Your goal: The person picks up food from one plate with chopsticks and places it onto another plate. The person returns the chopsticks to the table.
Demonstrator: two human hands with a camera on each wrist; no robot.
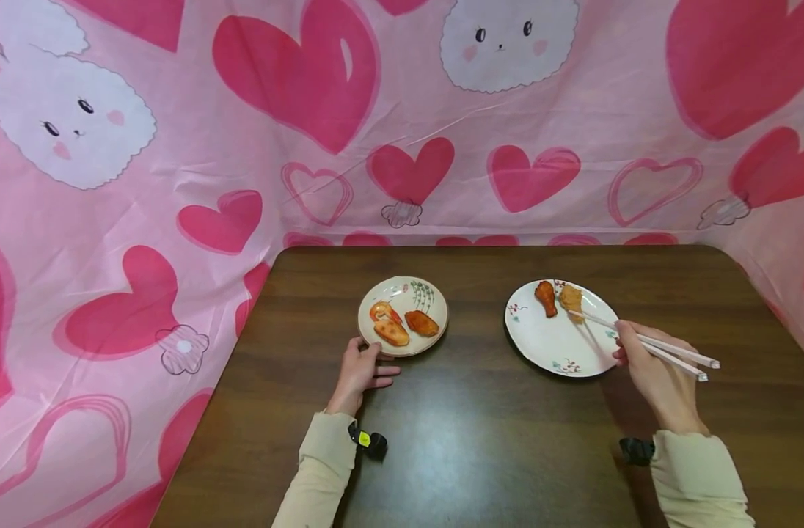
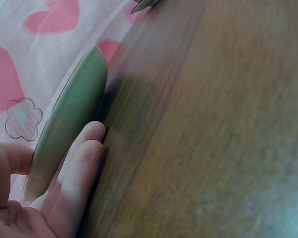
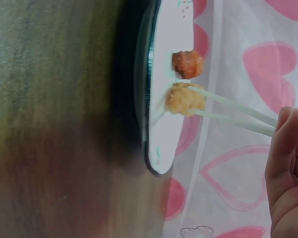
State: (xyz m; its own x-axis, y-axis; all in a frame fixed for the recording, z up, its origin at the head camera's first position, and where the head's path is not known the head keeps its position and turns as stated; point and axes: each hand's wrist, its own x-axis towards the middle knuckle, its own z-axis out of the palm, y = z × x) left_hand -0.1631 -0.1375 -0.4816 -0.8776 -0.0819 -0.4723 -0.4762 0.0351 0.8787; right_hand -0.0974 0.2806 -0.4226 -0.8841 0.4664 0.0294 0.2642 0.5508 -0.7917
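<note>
At the near left rim of the small plate (image 1: 407,287), my left hand (image 1: 360,372) has its thumb over the edge and its fingers along the underside, gripping it. On that plate are a shrimp (image 1: 379,311), a pale browned wing-like piece (image 1: 392,333) and a darker glazed wing (image 1: 422,323). My right hand (image 1: 659,370) holds a pair of white chopsticks (image 1: 673,347). Their tips are on either side of a golden fried chicken piece (image 3: 185,99) at the far side of the larger white plate (image 1: 554,345). Beside that piece lies a reddish-brown drumstick (image 1: 546,298).
Both plates stand on a dark brown wooden table (image 1: 461,433), a hand's length or more apart. A pink cloth (image 1: 435,110) with hearts and rabbit faces hangs behind the table and along its left side.
</note>
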